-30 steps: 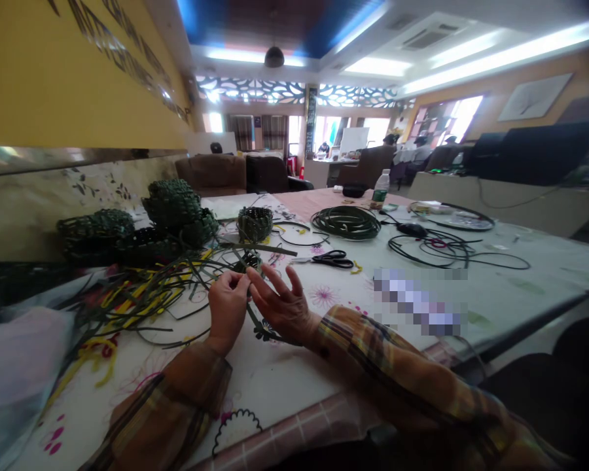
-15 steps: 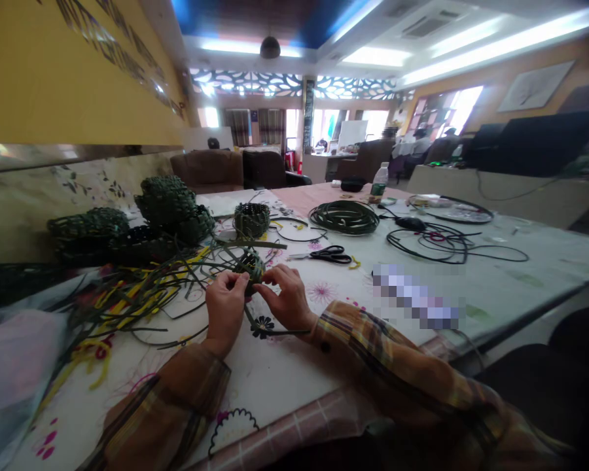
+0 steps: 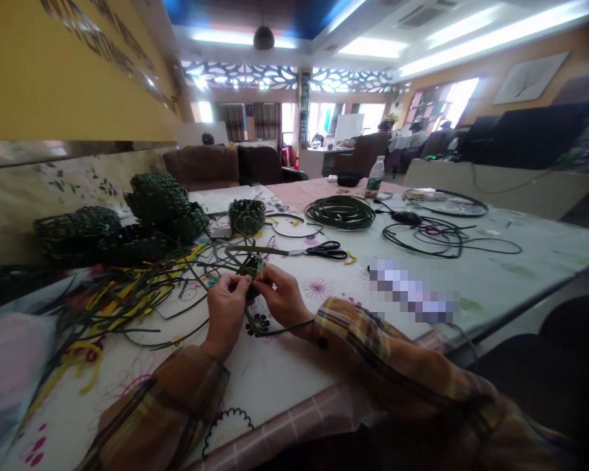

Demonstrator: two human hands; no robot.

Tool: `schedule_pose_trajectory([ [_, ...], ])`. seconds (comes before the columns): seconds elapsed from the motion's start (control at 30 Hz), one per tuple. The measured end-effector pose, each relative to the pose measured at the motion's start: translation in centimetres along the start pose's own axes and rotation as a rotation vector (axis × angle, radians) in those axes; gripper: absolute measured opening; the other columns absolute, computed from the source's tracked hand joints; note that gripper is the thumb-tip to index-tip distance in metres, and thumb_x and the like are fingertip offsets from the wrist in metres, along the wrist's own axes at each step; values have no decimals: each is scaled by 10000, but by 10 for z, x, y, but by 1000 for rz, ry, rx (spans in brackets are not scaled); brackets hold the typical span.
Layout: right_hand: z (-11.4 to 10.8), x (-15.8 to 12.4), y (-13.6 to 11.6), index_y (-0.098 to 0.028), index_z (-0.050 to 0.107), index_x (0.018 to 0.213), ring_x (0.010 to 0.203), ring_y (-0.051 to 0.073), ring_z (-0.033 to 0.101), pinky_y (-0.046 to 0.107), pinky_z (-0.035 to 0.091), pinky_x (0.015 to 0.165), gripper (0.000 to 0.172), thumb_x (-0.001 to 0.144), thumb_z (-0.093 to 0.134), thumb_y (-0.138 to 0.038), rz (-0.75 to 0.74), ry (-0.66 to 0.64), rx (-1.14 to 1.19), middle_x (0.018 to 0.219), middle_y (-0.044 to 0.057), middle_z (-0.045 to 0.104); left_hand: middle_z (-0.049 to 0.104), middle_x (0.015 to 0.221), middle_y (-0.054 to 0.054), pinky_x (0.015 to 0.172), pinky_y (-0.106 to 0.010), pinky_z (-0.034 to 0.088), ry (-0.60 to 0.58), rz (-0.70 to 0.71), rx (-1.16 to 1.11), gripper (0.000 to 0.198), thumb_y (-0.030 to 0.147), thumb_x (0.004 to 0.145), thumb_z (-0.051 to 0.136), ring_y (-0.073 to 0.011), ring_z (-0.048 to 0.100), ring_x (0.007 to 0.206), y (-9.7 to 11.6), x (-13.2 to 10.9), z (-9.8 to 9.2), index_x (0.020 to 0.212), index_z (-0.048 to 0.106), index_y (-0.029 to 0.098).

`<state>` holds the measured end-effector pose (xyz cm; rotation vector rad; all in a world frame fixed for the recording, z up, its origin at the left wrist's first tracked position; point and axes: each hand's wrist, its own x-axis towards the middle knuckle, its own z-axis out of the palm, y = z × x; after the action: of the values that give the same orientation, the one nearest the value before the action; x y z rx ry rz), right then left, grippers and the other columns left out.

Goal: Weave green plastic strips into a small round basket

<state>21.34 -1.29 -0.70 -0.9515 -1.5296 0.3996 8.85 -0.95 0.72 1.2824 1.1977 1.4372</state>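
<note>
A small, partly woven basket (image 3: 251, 265) of dark green strips is between my hands, with loose strip ends sticking out around it. My left hand (image 3: 227, 307) is closed on its near left side, thumb against the weave. At the right side, my right hand (image 3: 281, 296) pinches the near rim with thumb and fingers; whether a single strip lies in that pinch is hidden. One long green strip hangs below and curves towards my right wrist. Just beyond the basket lie black-handled scissors (image 3: 326, 250), blades pointing left.
Loose green and yellow strips (image 3: 142, 288) spread to the left. Finished woven baskets (image 3: 160, 203) are piled behind them, and a small one (image 3: 247, 217) stands nearer. A strip coil (image 3: 340, 212), a bottle (image 3: 375, 176), a black cable (image 3: 425, 239) and a blurred-out object (image 3: 412, 291) lie farther right.
My right fingers have come down from slightly raised and closed in at the basket's near edge. My left hand keeps its hold. The whole view has shifted slightly.
</note>
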Motion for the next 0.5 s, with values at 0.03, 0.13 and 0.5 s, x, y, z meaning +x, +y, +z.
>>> schedule_pose_trajectory([
  [0.03,-1,0,0,-192,497,658,636,121,485,244,410,603,204,833,602,-198,6,6,10,660,-21,513,592,646,8,490,-243,526,-12,-11,-17,366,478,661,746,-133,568,572,0,0,0,727,587,155],
  [0.13,-2,0,-1,-191,501,640,620,120,472,247,391,598,202,811,607,-212,27,27,34,639,-23,506,569,647,20,491,-243,521,-47,-36,-60,401,512,653,748,-121,547,560,-1,1,1,729,572,159],
  [0.5,0,5,2,-184,535,602,518,98,435,232,352,513,222,692,677,-329,342,29,400,536,-47,504,572,682,14,483,-219,527,-57,-36,-120,396,490,652,758,-124,562,605,-1,-2,2,745,572,152],
])
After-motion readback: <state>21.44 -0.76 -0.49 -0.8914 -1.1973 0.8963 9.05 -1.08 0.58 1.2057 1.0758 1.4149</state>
